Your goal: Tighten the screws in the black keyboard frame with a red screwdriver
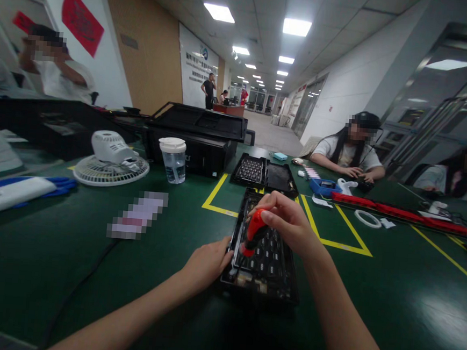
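Observation:
A red-and-black screwdriver (pixel 255 228) is in my right hand (pixel 289 217), the fingers wrapped round its handle from above. It points down, slightly tilted, over the left part of a black open case (pixel 259 290). Rows of black pieces with small pale marks (pixel 270 255) fill the inside of the case. The screwdriver's tip is too dark to make out. My left hand (pixel 209 262) grips the case's left edge near its front corner, with the thumb and fingers at the rim. Some of the case's far part is hidden behind my right hand.
Beyond lies another open black case (pixel 251 170). A lidded clear cup (pixel 173 162), a white fan (pixel 113 165) and a large black box (pixel 191 147) stand at left. A blue tray (pixel 324 187) and a white ring (pixel 367 219) lie right. Several people sit around.

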`<state>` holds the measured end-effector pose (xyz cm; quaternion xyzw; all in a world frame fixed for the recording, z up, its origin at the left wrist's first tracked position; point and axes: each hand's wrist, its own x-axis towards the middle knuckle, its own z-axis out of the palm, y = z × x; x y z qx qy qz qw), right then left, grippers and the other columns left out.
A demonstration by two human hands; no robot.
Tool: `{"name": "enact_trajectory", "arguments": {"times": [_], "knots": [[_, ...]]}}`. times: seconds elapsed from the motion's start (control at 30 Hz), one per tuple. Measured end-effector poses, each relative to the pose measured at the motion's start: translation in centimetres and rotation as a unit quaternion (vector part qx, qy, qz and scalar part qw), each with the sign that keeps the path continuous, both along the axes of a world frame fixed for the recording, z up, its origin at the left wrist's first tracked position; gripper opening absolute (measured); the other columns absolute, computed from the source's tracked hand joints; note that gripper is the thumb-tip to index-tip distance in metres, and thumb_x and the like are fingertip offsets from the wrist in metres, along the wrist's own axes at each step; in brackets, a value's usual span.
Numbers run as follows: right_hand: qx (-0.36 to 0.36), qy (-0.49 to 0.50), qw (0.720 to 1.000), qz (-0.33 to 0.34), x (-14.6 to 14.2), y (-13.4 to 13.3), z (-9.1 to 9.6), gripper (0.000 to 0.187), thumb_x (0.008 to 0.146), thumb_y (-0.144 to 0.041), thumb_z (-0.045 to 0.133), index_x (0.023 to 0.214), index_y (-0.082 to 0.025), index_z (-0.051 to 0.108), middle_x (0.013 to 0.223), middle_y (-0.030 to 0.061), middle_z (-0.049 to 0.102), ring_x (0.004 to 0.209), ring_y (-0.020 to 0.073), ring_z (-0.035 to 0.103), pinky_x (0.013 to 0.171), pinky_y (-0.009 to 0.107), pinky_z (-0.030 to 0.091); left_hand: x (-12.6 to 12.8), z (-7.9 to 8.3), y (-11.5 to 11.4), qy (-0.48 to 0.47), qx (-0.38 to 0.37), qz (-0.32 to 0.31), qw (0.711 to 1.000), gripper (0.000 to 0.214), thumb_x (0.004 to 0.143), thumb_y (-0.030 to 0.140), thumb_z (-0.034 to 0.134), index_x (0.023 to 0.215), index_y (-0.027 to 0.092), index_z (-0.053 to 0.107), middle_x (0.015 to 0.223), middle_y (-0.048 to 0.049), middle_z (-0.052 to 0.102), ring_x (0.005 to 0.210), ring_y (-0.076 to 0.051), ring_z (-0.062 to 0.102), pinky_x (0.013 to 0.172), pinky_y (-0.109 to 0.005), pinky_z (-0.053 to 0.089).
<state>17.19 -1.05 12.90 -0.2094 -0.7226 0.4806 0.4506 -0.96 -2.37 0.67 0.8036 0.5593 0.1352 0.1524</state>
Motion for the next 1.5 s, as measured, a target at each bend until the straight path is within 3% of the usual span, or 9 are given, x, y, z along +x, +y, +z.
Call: {"name": "enact_trajectory", "arguments": {"times": [0.33, 0.73, 1.0, 1.5], "knots": [[0.058, -0.044, 0.995, -0.065, -0.3, -0.6, 0.4, 0.014, 0.080, -0.027, 0.058, 0.074, -0.016, 0.051, 0.071, 0.0003, 0.055, 0.065, 0.0100, 0.053, 0.056, 0.022, 0.042, 0.1, 0.4, -0.2, 0.012, -0.009, 0.005, 1.000, 0.034, 0.089, 0.038, 0.029, 0.116, 0.022, 0.042, 0.104, -0.0077, 0.063, 0.094, -0.022, 0.061, 0.077, -0.032, 0.046], [0.116, -0.084, 0.979, -0.145, -0.7, -1.2, 0.7, 0.018, 0.080, -0.026, 0.057, 0.068, -0.017, 0.046, 0.068, -0.0012, 0.052, 0.062, 0.0100, 0.053, 0.054, 0.021, 0.041, 0.2, 1.0, -0.3, 0.014, -0.028, 0.008, 0.999, 0.034, 0.090, 0.036, 0.030, 0.118, 0.022, 0.041, 0.106, -0.0075, 0.062, 0.097, -0.020, 0.060, 0.079, -0.030, 0.044], [0.130, -0.109, 0.967, -0.191, -1.0, -1.4, 0.6, 0.020, 0.081, -0.028, 0.055, 0.068, -0.018, 0.044, 0.066, -0.0023, 0.048, 0.060, 0.0099, 0.050, 0.054, 0.022, 0.041, 0.2, 0.5, -0.2, 0.009, -0.007, 0.001, 1.000, 0.032, 0.090, 0.036, 0.029, 0.116, 0.022, 0.043, 0.103, -0.0073, 0.064, 0.092, -0.021, 0.062, 0.075, -0.031, 0.046], [0.219, -0.186, 0.905, -0.312, -1.7, -2.1, 0.8, 0.023, 0.081, -0.026, 0.051, 0.062, -0.019, 0.039, 0.060, -0.0022, 0.044, 0.056, 0.0110, 0.045, 0.055, 0.025, 0.037, 0.3, 0.9, -0.3, 0.015, -0.027, 0.009, 0.999, 0.033, 0.089, 0.035, 0.031, 0.117, 0.021, 0.042, 0.106, -0.0078, 0.062, 0.095, -0.022, 0.060, 0.077, -0.030, 0.045]]}}
